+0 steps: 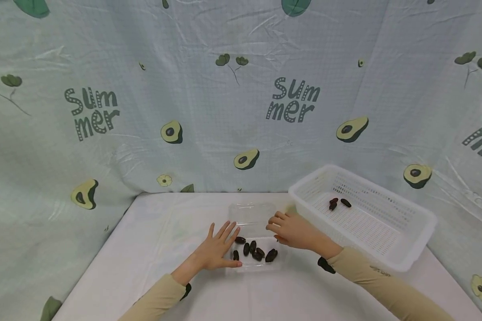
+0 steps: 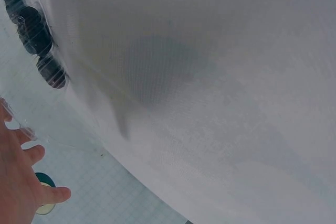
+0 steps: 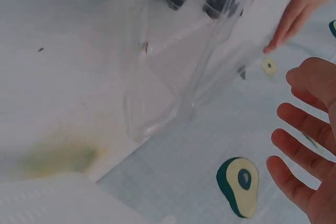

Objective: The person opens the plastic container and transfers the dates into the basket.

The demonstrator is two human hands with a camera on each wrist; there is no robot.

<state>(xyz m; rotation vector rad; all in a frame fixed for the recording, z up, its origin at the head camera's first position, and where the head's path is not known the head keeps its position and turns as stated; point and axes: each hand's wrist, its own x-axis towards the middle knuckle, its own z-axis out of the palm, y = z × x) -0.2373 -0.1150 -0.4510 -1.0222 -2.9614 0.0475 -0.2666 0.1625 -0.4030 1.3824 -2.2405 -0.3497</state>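
A clear plastic clamshell box (image 1: 261,267) holds several dark brown dates (image 1: 246,249), its lid (image 1: 251,214) folded back toward the curtain. My left hand (image 1: 217,249) lies along the box's left edge with the fingers spread. Over the right part of the box is my right hand (image 1: 293,229), its fingers loosely bent. In the right wrist view the fingers of the right hand (image 3: 310,135) are apart with nothing between them. The dates (image 2: 34,30) show through the clear wall in the left wrist view.
A white perforated plastic basket (image 1: 381,236) stands to the right, close by my right forearm, with a few dates (image 1: 346,203) in it. A white cloth covers the table (image 1: 152,232). Behind it hangs a curtain (image 1: 205,98) printed with avocados.
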